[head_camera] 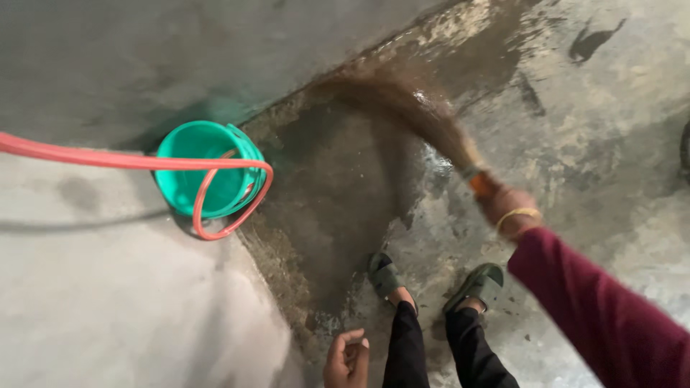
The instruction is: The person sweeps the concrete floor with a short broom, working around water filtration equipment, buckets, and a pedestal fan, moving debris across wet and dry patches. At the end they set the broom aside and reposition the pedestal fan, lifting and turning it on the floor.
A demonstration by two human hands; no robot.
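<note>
The right hand (503,207) grips a blurred, seemingly grass broom (424,118) at 1 o'clock over the wet floor (338,187); the left hand (346,359) hangs loosely curled at 6 o'clock, and a green bucket (205,176) sits at 9.

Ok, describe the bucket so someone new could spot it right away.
Follow the grey wall down to where it meets the wet floor, left of the broom. There sits the bucket, round and bright teal, with a pink hose looping over its rim.

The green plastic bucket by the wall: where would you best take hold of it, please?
Grip the green plastic bucket at its open rim on the near right side, coming from above. It stands upright, mouth up, and the red hose loops across its top, so lift that aside first. No handle can be made out.
</note>
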